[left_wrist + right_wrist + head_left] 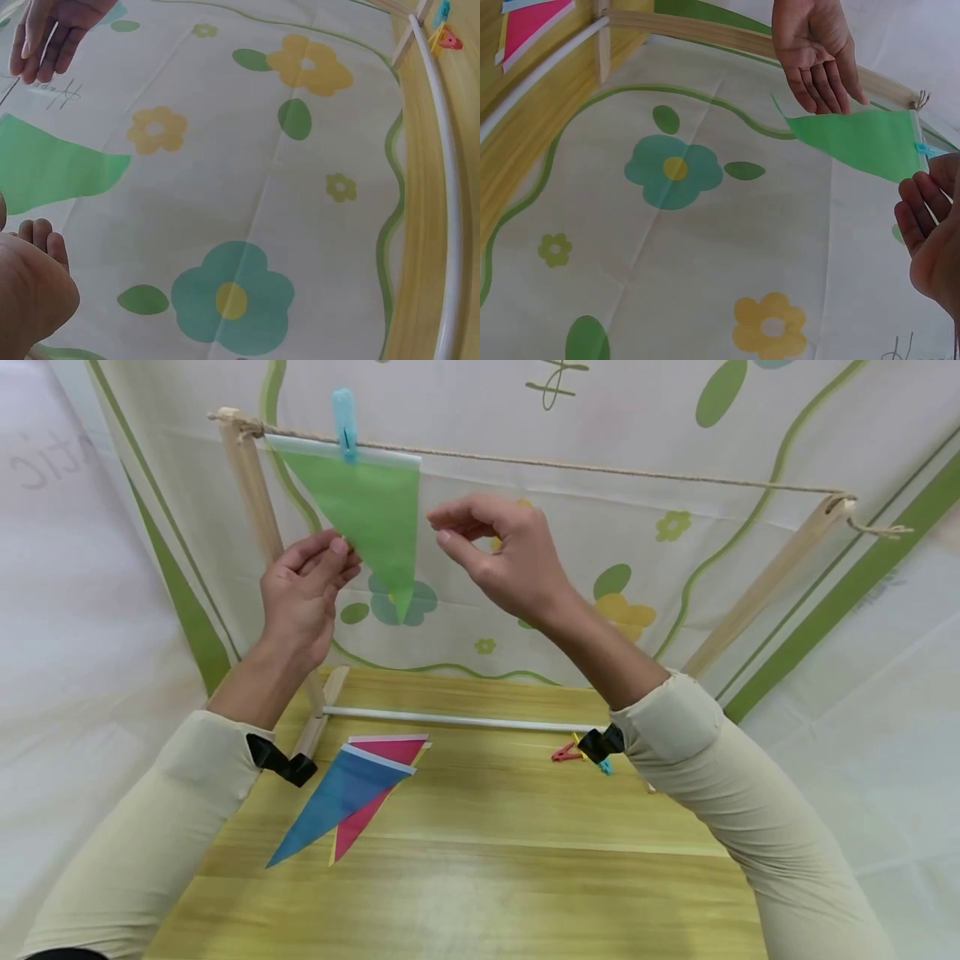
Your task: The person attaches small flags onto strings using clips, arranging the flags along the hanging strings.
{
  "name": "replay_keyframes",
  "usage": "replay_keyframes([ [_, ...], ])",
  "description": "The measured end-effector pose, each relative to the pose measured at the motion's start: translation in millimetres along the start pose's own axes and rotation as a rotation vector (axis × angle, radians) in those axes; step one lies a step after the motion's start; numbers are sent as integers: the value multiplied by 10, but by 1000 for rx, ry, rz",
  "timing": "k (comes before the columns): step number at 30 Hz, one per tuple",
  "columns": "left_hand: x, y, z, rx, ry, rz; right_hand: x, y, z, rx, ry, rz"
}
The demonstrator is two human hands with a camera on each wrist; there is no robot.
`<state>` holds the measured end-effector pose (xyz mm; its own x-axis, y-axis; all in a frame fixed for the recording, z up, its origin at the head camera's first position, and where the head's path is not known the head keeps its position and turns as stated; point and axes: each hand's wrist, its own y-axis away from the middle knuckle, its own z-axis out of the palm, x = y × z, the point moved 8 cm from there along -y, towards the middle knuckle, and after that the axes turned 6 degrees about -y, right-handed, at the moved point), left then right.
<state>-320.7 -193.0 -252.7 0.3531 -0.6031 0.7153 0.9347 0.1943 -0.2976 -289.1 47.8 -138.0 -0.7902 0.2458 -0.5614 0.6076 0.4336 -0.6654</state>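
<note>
A green pennant (367, 502) with a white top edge hangs from a twine line (525, 462), its point downward. A light blue clothespin (345, 427) clips the top edge to the twine. My left hand (303, 585) is at the pennant's left slanted edge, fingertips at or touching it. In the right wrist view, the thumb and fingers of this left hand (817, 56) are apart. To the right of the pennant, my right hand (506, 552) hovers with loosely bent fingers and holds nothing. The right wrist view has the pennant (862, 139) beside both hands.
Blue (348, 793) and red (390, 747) pennants overlap on the wooden table (465, 877), with yellow edges showing beneath. Several clothespins (566, 752) lie near the right wrist. Wooden posts (255, 493) carry the twine; a white rod (465, 720) runs low between them. Printed fabric hangs behind.
</note>
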Motion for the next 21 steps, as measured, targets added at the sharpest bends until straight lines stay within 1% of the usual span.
replay_keyframes([
  [4,-58,36,-31,8,8,-26,99,87,-23,0,-12,44],
  [10,-124,67,-79,26,-15,-52,230,201,-61,-1,-18,71],
  [15,-160,106,-100,7,-17,-73,332,314,-95,-9,-23,105],
  [21,-199,142,-134,1,-43,-72,457,429,-120,-13,-26,156],
])
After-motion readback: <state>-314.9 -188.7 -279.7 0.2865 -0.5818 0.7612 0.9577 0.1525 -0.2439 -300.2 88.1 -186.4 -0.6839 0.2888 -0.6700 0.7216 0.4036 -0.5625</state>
